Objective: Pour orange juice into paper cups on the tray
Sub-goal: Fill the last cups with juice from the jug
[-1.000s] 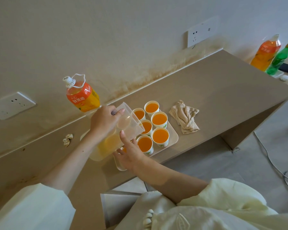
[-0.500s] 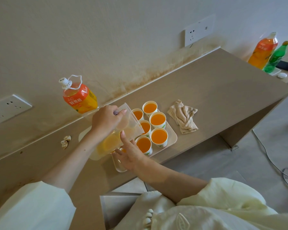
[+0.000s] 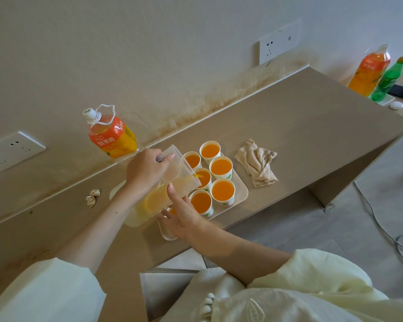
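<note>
While your right hand (image 3: 184, 217) touches the tilted clear pitcher (image 3: 154, 205) with straight fingers, your left hand (image 3: 147, 170) grips it near the rim. Its spout runs orange juice into a middle paper cup (image 3: 204, 178) on the tray (image 3: 241, 194), among filled cups. Beyond lie a crumpled cloth (image 3: 257, 163) and, at the wall, a juice bottle (image 3: 113, 135).

A crumpled beige cloth (image 3: 257, 162) lies on the brown desktop (image 3: 300, 126) below a white wall socket (image 3: 280, 40); a green plastic bottle (image 3: 387, 80) stands at far right.
</note>
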